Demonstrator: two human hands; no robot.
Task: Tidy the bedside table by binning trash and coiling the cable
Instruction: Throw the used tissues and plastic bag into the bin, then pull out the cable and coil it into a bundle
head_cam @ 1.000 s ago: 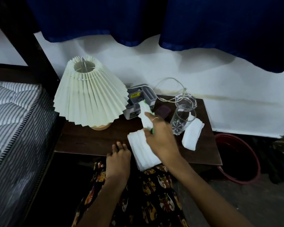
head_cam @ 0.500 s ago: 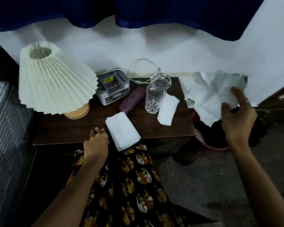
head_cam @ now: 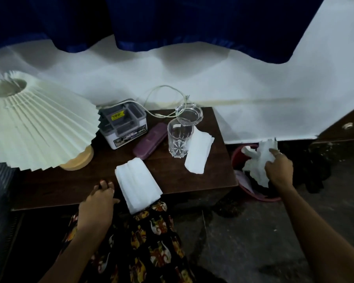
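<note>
Your right hand (head_cam: 279, 170) has its grip pinched on a crumpled white wrapper (head_cam: 258, 163), held directly over the red bin (head_cam: 259, 196) on the floor at the right end of the tabletop (head_cam: 192, 180). The wrapper is not released; fingers and thumb are closed around its right edge. The bin's inside is dark, with a pale scrap against its near-left wall.

Your left hand (head_cam: 97, 203) rests on the front edge of the tabletop, grip loose, fingers curled, holding nothing. It sits just beside a folded white tissue stack (head_cam: 137, 184) that overhangs the front edge.

The cable (head_cam: 163, 89) is uncoiled: it loops up at the back of the tabletop, between the grey box (head_cam: 124, 123) and the glass ashtray (head_cam: 189, 114), one end lying over the ashtray rim.

Other items on the tabletop:
- pleated lamp (head_cam: 35, 123) at far left, shade tilted toward you
- purple case (head_cam: 150, 139) lying flat between the grey box and the drinking glass (head_cam: 179, 140)
- drinking glass upright, just in front of the ashtray
- second white tissue (head_cam: 198, 155) touching the glass on its right, near the right edge
</note>
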